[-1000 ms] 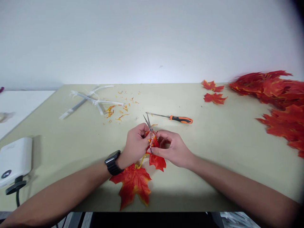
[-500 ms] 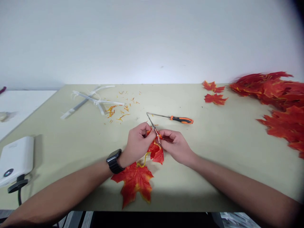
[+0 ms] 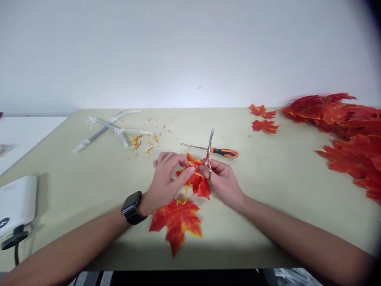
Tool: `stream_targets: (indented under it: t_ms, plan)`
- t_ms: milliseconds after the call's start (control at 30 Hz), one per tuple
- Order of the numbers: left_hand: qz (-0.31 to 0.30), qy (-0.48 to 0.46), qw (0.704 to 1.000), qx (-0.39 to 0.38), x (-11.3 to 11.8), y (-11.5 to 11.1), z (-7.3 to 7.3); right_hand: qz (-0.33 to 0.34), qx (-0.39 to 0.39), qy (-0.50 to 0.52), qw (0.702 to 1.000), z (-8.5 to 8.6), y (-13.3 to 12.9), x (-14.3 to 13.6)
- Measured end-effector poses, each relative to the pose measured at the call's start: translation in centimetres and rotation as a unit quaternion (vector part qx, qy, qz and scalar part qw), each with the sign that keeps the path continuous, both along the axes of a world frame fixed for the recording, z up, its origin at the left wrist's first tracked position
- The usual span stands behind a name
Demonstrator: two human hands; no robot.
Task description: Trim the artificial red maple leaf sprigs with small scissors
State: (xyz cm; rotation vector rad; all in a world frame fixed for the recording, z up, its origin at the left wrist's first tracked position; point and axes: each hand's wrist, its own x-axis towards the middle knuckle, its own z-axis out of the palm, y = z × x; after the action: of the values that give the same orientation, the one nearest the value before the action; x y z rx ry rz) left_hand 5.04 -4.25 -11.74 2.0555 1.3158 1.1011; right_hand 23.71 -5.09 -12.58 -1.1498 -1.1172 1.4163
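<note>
My right hand [image 3: 224, 180] is closed around small coppery scissors [image 3: 210, 139], their blades pointing up and away. A red and orange artificial maple leaf [image 3: 200, 186] lies against its fingertips. My left hand [image 3: 169, 176], with a black watch on the wrist, is at the leaf's left side. Its thumb and forefinger are apart at the leaf's edge, the thumb reaching over the leaf. A yellow stem [image 3: 186, 195] runs from this leaf to a larger maple leaf [image 3: 177, 220] lying nearer me on the table.
Behind the scissors lies an orange and black screwdriver [image 3: 224, 152]. Yellow-orange scraps [image 3: 136, 142] and clear plastic strips [image 3: 119, 130] are at the left. Two small leaves [image 3: 266, 126] and a big leaf pile [image 3: 339, 115] occupy the right. A white device [image 3: 19, 198] with a cable stands front left.
The scissors have swung upright in my right hand. My left hand's pinch has loosened and its fingers have spread. The leaves have shifted a little to the right in view.
</note>
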Motion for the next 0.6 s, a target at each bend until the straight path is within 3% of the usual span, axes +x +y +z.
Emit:
stream_targets:
  t_ms: [300,433,600]
  plan:
    - [-0.095,-0.166,0.966,-0.176,0.4,0.5,-0.8,0.036,0.009,0.008,0.999,-0.2,-0.6,0.0]
    - [-0.137,-0.235,0.935,-0.226,-0.3,1.4,-1.1,0.018,0.013,-0.003,1.000,-0.3,-0.2,0.2]
    - [-0.241,-0.271,0.873,-0.324,-1.5,2.5,-0.8,0.003,0.021,-0.003,1.000,0.1,0.6,0.6]
